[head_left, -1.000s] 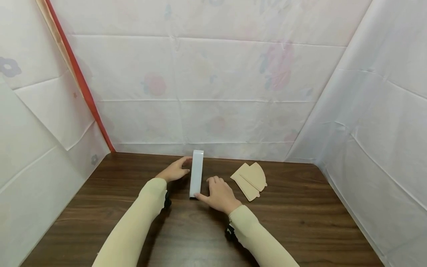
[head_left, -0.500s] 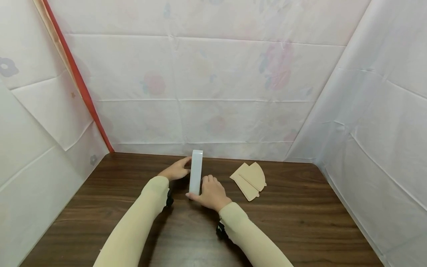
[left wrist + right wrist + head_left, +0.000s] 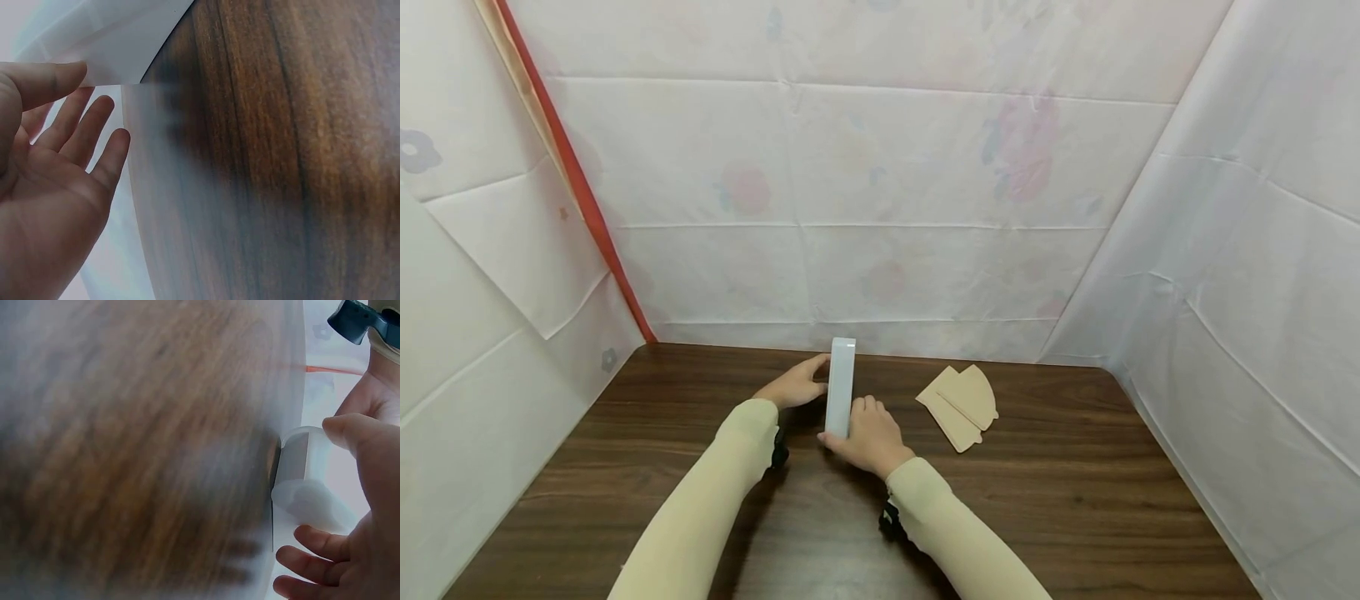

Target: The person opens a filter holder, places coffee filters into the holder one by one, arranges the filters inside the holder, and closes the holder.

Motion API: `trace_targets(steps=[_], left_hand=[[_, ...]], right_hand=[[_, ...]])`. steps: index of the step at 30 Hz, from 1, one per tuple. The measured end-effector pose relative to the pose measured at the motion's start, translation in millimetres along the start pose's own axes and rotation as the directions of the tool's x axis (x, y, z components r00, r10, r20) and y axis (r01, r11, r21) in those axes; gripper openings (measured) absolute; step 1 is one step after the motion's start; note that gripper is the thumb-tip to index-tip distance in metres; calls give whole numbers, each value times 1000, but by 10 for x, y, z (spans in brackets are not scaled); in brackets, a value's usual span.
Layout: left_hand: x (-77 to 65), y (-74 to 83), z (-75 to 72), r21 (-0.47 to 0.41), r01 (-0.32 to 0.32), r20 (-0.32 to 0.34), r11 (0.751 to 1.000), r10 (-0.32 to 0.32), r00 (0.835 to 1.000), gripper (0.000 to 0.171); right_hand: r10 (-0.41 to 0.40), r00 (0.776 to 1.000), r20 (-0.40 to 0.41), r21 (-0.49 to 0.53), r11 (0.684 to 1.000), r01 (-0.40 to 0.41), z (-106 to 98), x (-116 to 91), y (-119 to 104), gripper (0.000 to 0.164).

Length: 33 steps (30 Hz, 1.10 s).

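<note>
A long, narrow white box lies on the wooden table, pointing away from me. Around its far left corner goes my left hand, index finger behind the far end and thumb at the side. In the left wrist view the box hides that hand's index fingertip, while the other fingers are spread. My right hand holds the near end, thumb across the front and fingers along the right side. The right wrist view has this hand with the pale box partly seen beside its thumb.
Two flat tan fan-shaped pieces overlap on the table, to the right of the right hand. White printed sheets rise behind and at both sides. A red strip runs down the left corner.
My right hand has moved left onto the box's near end, and its thumb now crosses the front. My left hand has stayed at the far end, and the box has barely shifted.
</note>
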<state>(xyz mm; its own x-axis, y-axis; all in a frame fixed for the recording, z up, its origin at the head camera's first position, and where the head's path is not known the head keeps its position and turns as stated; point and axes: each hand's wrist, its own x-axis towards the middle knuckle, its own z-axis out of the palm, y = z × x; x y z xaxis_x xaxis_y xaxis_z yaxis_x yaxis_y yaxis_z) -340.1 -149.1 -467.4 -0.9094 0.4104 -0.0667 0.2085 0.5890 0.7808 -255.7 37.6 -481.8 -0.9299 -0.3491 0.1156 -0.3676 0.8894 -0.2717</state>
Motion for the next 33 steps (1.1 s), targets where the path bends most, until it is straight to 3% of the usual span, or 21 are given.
trace_targets(steps=[21, 33], left_hand=[[-86, -37, 43, -62, -98, -6, 993, 98, 995, 55], [-189, -20, 87, -106, -108, -39, 989, 104, 994, 56]], right_hand=[[-23, 1000, -1, -46, 999, 23, 12, -23, -2, 75], [-25, 1000, 15, -38, 999, 26, -23, -88, 22, 75]])
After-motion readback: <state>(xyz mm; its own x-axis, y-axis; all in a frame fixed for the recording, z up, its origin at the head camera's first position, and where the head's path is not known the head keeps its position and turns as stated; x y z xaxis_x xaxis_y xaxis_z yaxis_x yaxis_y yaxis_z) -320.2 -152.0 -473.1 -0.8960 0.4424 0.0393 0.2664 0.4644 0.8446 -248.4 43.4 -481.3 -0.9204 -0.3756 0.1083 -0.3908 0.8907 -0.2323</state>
